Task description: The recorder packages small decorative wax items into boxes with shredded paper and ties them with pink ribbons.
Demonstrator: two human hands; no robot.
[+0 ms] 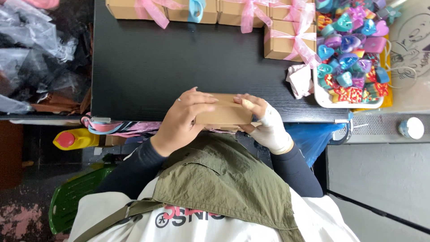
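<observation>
A small brown cardboard box (225,112) sits at the near edge of the black table (179,62), held from both sides. My left hand (183,118), with a ring on one finger, wraps its fingers over the box's left end and top. Gripping the right end is my right hand (265,122), which wears a white bandage or glove over the palm and wrist. The lower side of the box is hidden by my hands.
Several brown boxes tied with pink and blue ribbon (244,13) line the table's far edge. A white tray (349,104) of colourful heart-shaped pieces stands at the right, a crumpled pink wrapper (300,79) beside it. Loose ribbons (116,127) hang under the table edge; a yellow bottle (74,140) lies below.
</observation>
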